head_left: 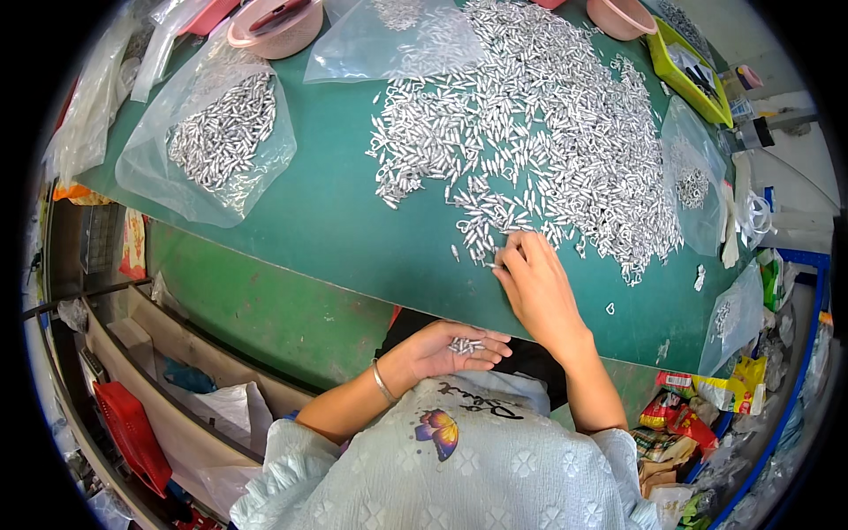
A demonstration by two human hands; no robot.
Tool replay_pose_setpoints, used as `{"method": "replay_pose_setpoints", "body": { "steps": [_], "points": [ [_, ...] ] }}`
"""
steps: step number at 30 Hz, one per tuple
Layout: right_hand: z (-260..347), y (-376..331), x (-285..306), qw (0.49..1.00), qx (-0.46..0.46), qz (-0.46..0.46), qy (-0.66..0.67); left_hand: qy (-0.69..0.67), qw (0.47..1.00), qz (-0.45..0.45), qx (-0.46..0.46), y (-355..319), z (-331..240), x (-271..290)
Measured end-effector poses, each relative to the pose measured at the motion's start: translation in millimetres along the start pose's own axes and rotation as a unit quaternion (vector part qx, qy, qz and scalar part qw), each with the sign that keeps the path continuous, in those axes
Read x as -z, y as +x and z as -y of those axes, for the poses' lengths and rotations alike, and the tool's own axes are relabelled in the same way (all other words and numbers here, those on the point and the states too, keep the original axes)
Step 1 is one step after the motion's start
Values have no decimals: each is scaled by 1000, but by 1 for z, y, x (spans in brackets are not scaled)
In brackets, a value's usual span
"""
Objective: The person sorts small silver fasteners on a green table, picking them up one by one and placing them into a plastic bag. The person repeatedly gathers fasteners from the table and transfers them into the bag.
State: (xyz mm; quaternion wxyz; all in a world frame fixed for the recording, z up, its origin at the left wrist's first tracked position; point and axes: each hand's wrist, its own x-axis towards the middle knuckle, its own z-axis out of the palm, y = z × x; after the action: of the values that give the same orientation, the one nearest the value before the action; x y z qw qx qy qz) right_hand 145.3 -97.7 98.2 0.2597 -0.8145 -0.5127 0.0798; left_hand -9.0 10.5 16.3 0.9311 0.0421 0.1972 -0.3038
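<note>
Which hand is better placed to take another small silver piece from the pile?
Right, I think. The right hand is at the near edge of the pile, palm down. The left hand is farther from it, open and palm up, with pieces lying in it.

A green table [336,212] stands above green flooring [230,287].

Bare table [331,177] between left bag [146,163] and metal parts [565,132]: wide lane. Upper bag [353,57], pink basket [296,35] block far end. Right hand [534,287] bars parts' near edge. Rightward, narrower strip, loose clip [610,309] lying there.
</note>
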Motion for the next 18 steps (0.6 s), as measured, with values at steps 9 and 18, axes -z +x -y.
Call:
{"method": "replay_pose_setpoints", "body": {
  "steps": [9,18],
  "points": [
    [4,-5,-5,998,-19,37,45,-19,1000,-3,8,-1,1,-1],
    [22,-21,5,979,32,51,197,-109,992,66,-4,-1,4,11]
  ]
}}
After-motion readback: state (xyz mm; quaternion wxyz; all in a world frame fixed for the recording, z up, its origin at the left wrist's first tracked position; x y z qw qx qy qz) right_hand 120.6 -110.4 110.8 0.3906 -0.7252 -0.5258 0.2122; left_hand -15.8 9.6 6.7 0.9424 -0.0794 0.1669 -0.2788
